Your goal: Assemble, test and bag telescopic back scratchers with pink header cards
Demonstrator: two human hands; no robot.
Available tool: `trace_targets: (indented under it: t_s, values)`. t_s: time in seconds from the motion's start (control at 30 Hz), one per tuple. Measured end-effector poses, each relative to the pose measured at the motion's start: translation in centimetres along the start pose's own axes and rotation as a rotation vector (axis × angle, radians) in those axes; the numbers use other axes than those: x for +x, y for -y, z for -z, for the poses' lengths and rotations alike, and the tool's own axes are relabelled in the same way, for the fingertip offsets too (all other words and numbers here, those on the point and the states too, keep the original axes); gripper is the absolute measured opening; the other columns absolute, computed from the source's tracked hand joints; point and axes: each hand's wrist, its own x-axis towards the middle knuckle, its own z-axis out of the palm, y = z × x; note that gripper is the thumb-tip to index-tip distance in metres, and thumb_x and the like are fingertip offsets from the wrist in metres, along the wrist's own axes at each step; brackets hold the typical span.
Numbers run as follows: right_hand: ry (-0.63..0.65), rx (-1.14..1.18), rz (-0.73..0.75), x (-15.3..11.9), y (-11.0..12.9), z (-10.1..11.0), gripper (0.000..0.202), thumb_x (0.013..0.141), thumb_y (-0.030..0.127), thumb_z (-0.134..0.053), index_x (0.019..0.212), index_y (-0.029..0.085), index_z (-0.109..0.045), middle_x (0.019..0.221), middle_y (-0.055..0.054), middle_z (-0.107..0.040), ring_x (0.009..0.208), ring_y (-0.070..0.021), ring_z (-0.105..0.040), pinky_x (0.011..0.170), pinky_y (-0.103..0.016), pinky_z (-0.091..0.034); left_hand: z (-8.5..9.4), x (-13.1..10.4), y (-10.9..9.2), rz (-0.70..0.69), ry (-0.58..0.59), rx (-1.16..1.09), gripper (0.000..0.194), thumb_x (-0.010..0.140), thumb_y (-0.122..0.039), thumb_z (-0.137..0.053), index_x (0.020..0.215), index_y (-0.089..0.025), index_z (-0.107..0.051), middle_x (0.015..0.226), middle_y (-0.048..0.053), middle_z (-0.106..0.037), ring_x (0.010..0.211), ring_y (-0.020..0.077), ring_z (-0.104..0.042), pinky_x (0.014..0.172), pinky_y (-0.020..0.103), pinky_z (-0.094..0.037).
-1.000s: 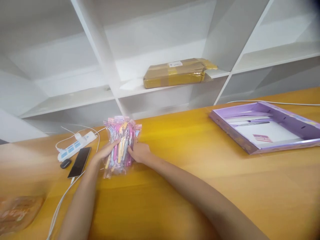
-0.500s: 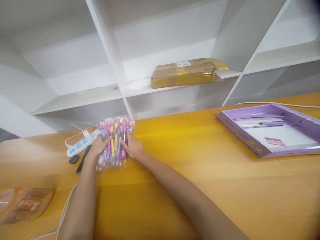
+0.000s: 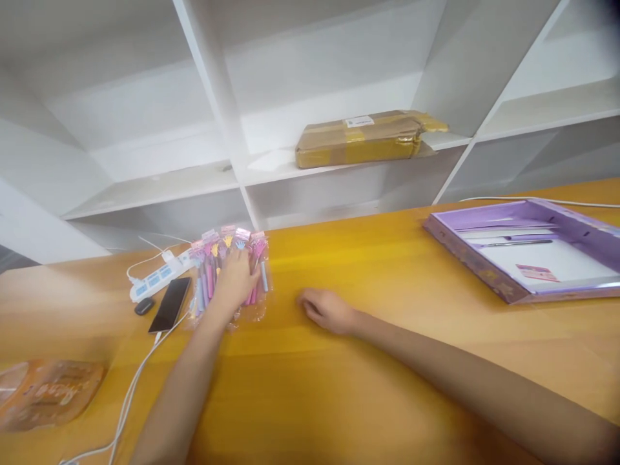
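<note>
Several clear plastic packets [image 3: 264,278] lie side by side on the table, holding pen-like sticks in pink, purple, blue and yellow with hand-shaped tops. My left hand [image 3: 236,278] rests over the middle of the row, its thumb apart from the fingers; its fingertips are partly hidden, and no packet is lifted. To the right of the packets, my right hand [image 3: 329,310] is low over the bare wood, fingers curled in, with nothing visible in them. Left of the row lies a black phone [image 3: 169,305] with a white cable plugged into it.
A white power strip [image 3: 159,278] and a small black object [image 3: 144,306] sit beside the phone. An orange plastic package [image 3: 53,394] is at the near left. A purple tray-like box [image 3: 475,268] stands on the right. On the shelf behind is a taped cardboard parcel [image 3: 368,139].
My right hand has left the packets' right side and moved right, its fingers now curled. My left hand has moved from the left edge onto the middle of the row, uncovering the phone.
</note>
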Motion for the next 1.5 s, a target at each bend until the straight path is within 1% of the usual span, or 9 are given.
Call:
trace_targets:
  t_s: [0.1,0.23,0.57,0.73,0.87,1.07,1.17,1.3,1.5]
  values:
    - [0.015,-0.064,0.054,-2.5,0.1,0.8,0.020,0.097,0.014,-0.052,0.100,0.021,-0.069,0.096,-0.008,-0.071,0.083,-0.0197,-0.065,0.081,-0.033,-0.051,-2.5,-0.6,-2.1,-0.003,0.105,0.110,0.043,0.096,-0.044,-0.060,0.126,-0.014,-0.062,0.129,0.023,-0.065,0.125,0.0410,-0.059,0.103,0.046,-0.048]
    - [-0.012,-0.101,0.090,-3.2,0.1,1.3,0.021,0.096,0.010,-0.050,0.099,0.020,-0.068,0.093,-0.007,-0.070,0.081,-0.0185,-0.063,0.078,-0.030,-0.050,-3.7,-0.5,-1.9,0.060,0.146,0.172,0.040,0.098,-0.031,-0.052,0.130,-0.009,-0.059,0.128,0.027,-0.066,0.122,0.0406,-0.064,0.100,0.044,-0.048]
    - [-0.001,0.115,0.016,-2.6,-1.2,2.8,0.021,0.094,0.011,-0.053,0.101,0.021,-0.071,0.093,-0.003,-0.072,0.082,-0.0162,-0.065,0.081,-0.029,-0.051,-1.4,1.2,-0.7,0.149,0.237,0.175,0.053,0.098,-0.042,-0.047,0.137,-0.007,-0.057,0.103,0.027,-0.075,0.100,0.0462,-0.073,0.086,0.049,-0.052]
    - [-0.265,0.515,-0.192,-2.2,-2.4,2.6,0.032,0.103,0.040,-0.050,0.130,0.023,-0.055,0.088,0.001,-0.063,0.059,-0.0106,-0.052,0.055,-0.024,-0.046,1.8,-0.1,-2.1,0.156,0.218,-0.083,0.048,0.090,-0.038,-0.057,0.132,-0.018,-0.063,0.094,0.011,-0.077,0.089,0.0369,-0.073,0.079,0.040,-0.053]
    - [-0.340,0.826,-0.325,-1.8,-3.0,3.3,0.068,0.098,0.058,-0.057,0.152,0.029,-0.028,0.102,-0.001,-0.066,0.059,-0.0114,-0.060,0.040,-0.020,-0.042,2.0,-2.6,-5.3,0.103,0.502,-0.697,0.060,0.077,-0.037,-0.076,0.136,-0.028,-0.068,0.100,0.004,-0.079,0.085,0.0308,-0.074,0.075,0.034,-0.054]
    - [-0.222,0.808,-0.369,-1.9,-2.5,4.2,0.047,0.095,0.061,-0.064,0.113,0.019,-0.056,0.060,0.009,-0.058,0.043,-0.0090,-0.051,0.042,-0.020,-0.042,-3.6,-5.8,-9.5,0.135,1.028,-1.266,0.063,0.087,-0.036,-0.074,0.145,-0.021,-0.057,0.084,0.008,-0.077,0.074,0.0298,-0.077,0.070,0.038,-0.060]
    - [-0.164,0.774,-0.342,-2.1,-2.1,3.7,0.042,0.094,0.058,-0.068,0.106,0.018,-0.060,0.061,0.006,-0.062,0.049,-0.0105,-0.057,0.048,-0.021,-0.047,-6.5,-7.1,-10.8,0.297,0.898,-1.580,0.055,0.088,-0.048,-0.077,0.133,-0.022,-0.059,0.091,0.007,-0.073,0.080,0.0263,-0.078,0.073,0.037,-0.061]
    - [-0.239,0.585,-0.320,-2.5,-2.0,2.8,0.042,0.099,0.046,-0.064,0.130,0.020,-0.054,0.071,0.005,-0.066,0.053,-0.0130,-0.061,0.054,-0.025,-0.052,-8.0,-8.1,-11.7,0.329,0.650,-1.603,0.050,0.084,-0.047,-0.084,0.122,-0.021,-0.064,0.074,0.000,-0.065,0.061,0.0144,-0.066,0.058,0.023,-0.049]
    - [-0.436,0.103,-0.147,-3.0,-2.5,2.5,0.029,0.095,0.031,-0.067,0.122,0.021,-0.061,0.121,-0.011,-0.065,0.088,-0.0179,-0.067,0.080,-0.035,-0.061,-7.6,-7.8,-11.0,0.315,0.742,-1.555,0.046,0.091,-0.044,-0.077,0.129,-0.024,-0.060,0.070,-0.003,-0.060,0.053,0.0113,-0.056,0.048,0.023,-0.033]
